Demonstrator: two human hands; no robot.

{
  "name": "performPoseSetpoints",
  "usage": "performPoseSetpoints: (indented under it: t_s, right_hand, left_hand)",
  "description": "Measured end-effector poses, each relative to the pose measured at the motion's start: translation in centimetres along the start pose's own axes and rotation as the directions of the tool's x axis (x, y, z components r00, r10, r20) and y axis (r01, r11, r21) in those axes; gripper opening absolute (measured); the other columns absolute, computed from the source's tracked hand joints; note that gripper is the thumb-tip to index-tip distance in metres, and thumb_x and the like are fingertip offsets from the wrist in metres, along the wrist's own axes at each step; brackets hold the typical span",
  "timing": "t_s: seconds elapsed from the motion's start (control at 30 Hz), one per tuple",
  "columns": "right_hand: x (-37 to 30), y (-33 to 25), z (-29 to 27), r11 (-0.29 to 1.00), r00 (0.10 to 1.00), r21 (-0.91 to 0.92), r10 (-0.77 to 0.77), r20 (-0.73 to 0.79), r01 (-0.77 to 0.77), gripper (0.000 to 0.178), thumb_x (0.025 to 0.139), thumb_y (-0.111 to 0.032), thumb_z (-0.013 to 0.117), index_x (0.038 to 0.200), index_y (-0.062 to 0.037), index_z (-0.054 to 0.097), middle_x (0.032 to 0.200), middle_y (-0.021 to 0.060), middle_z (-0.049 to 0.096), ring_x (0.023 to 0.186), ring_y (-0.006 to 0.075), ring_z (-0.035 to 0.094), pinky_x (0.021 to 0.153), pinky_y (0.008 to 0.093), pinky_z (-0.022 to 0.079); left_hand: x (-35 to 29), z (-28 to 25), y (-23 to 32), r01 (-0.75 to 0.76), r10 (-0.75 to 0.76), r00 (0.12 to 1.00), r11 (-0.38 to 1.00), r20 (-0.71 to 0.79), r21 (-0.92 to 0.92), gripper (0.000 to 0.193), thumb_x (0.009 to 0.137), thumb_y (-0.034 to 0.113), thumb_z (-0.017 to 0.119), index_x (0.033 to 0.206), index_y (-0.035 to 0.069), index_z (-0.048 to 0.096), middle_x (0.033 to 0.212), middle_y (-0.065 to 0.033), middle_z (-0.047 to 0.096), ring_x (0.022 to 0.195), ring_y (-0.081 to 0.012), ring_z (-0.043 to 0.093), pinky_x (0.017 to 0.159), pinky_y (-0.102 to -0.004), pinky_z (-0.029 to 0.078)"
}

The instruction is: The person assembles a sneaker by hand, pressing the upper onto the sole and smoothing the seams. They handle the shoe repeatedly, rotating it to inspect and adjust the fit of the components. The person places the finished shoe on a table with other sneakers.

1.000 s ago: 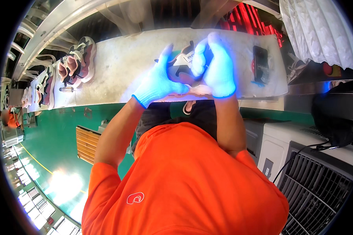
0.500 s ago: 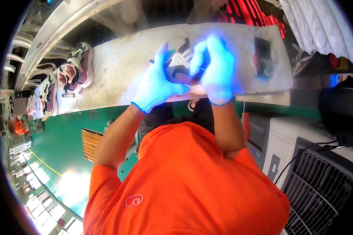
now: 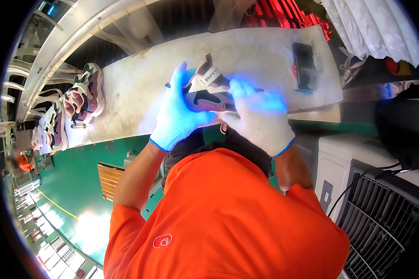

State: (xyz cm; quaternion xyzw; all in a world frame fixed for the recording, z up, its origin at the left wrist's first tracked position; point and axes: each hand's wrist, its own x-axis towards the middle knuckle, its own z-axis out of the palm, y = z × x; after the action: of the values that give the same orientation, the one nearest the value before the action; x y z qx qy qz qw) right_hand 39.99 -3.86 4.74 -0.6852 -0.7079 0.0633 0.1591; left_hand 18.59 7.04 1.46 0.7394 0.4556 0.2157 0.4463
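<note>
A sneaker [image 3: 208, 98] in black, mauve and white rests on its side over the near edge of the pale bench [image 3: 139, 83]. My left hand [image 3: 176, 111], in a white knit glove with a blue cuff, grips its left end, thumb along the near side. My right hand [image 3: 263, 116], gloved the same way, holds the sneaker's right end, with its fingers over the top and its thumb at the near side. Bright blue light falls on both gloves and washes out some fingertips. The strap or tongue of the sneaker sticks up between my hands.
Several similar sneakers [image 3: 86, 90] stand at the bench's left end, beside a metal frame [image 3: 46, 51]. A dark phone-like object [image 3: 304, 65] lies at the right. A grey-white machine with a dark grille [image 3: 372, 209] stands to my right. Red-lit bars [image 3: 284, 14] glow beyond the bench.
My right hand has come down from above the sneaker to its near right side and now holds it there. My left hand has kept its grip.
</note>
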Motion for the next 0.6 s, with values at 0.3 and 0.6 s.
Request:
performPoseSetpoints:
  t_s: [0.3,0.6]
  right_hand:
    - [-0.1,-0.9,0.9,0.998,0.999,0.036,0.046,0.008,-0.046,0.065,0.082,-0.028,0.092,0.135,-0.0062,0.061,0.119,0.0134,0.072,0.089,0.0433,0.071,0.071,0.0509,0.058]
    - [-0.1,-1.3,1.2,0.999,0.999,0.017,0.031,-0.016,-0.031,0.069,0.081,-0.026,0.093,0.138,-0.0048,0.061,0.12,0.0143,0.073,0.094,0.0427,0.073,0.073,0.0512,0.059]
  left_hand:
    - [-1.2,1.5,0.0,-0.087,0.096,0.987,0.993,-0.129,0.074,0.14,0.062,0.013,0.105,0.176,0.005,0.024,0.157,-0.0174,0.06,0.142,-0.0357,0.063,0.116,-0.0455,0.057]
    - [-2.3,4.4,-2.7,-0.175,0.155,0.932,0.984,-0.328,-0.031,0.122,0.065,0.021,0.101,0.17,0.003,0.041,0.144,-0.0238,0.06,0.135,-0.0407,0.064,0.107,-0.0464,0.059]
